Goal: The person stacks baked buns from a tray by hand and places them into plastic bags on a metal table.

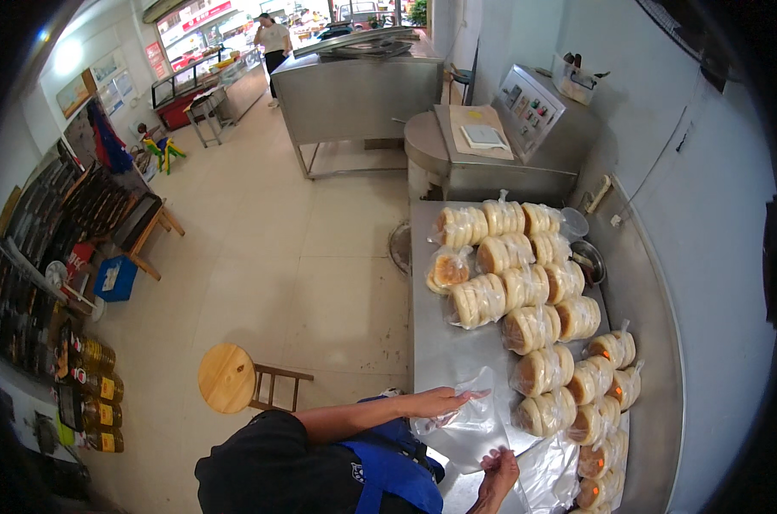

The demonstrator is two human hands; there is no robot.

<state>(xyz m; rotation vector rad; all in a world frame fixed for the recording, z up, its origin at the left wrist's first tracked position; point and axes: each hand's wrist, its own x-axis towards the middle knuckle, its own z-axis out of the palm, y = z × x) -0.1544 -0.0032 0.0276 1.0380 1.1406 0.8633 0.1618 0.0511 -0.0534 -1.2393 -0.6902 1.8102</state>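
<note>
A clear plastic bag (475,440) is spread between both hands above the near end of the steel table (456,347). My left hand (441,406) has the bag's upper part, with film around the fingers; whether the fingers are inside it cannot be told. Lower down, my right hand (500,472) pinches the bag's edge between bent fingers. Beyond the hands stand rows of round flat buns packed in clear bags (542,369), several to a pack. Some packs by the wall carry small orange stickers (600,462). A pile of clear plastic film (549,475) lies beside my right hand.
A metal bowl (587,262) and a clear plastic tub (574,223) sit by the wall. A steel machine with a control panel (523,112) adjoins the table's far end. Behind are a wooden stool (228,378) and oil bottles (99,398). A person (273,45) stands near the shopfront.
</note>
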